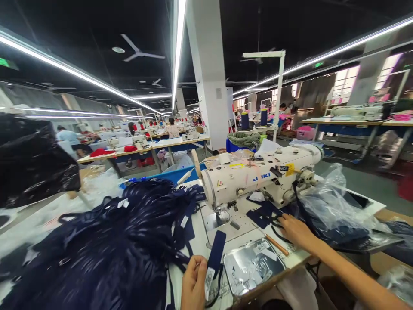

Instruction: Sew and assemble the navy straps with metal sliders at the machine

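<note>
At the front edge of the sewing table, my left hand (194,280) is closed in a pinch on a navy strap. A flat navy fabric tab (217,249) with a white label stands up beside its fingertips. My right hand (295,232) reaches to the right of the needle area, fingers closed on a dark strap; its fingertips are partly hidden. Next to them lie several flat navy fabric pieces (263,214). The white sewing machine (251,172) stands behind both hands. A big heap of navy straps (122,241) covers the table's left side.
A metal tray (245,275) with loose labels lies between the hands, a wooden-handled tool (276,244) at its right. Clear plastic bags (335,198) sit on the right. A black plastic bag (35,159) hangs at left. Thread cones (245,121) stand behind the machine; people work farther back.
</note>
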A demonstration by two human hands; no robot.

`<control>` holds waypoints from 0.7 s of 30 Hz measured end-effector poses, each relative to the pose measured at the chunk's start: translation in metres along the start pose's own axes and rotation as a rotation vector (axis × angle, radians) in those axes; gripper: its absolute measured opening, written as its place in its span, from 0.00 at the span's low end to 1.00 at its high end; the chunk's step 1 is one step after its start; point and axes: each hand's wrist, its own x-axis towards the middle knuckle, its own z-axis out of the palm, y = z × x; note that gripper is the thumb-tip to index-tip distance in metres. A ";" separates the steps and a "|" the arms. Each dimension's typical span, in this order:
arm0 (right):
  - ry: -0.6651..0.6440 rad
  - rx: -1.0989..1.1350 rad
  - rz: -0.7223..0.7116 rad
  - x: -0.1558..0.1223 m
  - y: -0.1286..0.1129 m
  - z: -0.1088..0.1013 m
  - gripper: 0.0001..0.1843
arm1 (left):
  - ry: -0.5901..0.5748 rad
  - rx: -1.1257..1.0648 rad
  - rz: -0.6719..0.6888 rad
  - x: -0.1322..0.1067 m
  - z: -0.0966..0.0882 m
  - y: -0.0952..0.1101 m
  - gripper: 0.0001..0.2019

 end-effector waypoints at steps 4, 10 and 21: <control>-0.068 0.147 -0.052 0.003 0.017 0.006 0.12 | -0.053 0.023 -0.012 -0.006 -0.003 -0.006 0.20; -0.088 0.480 0.021 -0.014 -0.002 -0.016 0.10 | -0.009 0.106 0.071 -0.008 0.002 -0.019 0.19; 0.045 0.170 -0.512 -0.027 -0.108 -0.062 0.10 | -0.035 0.258 0.113 -0.009 0.002 -0.015 0.20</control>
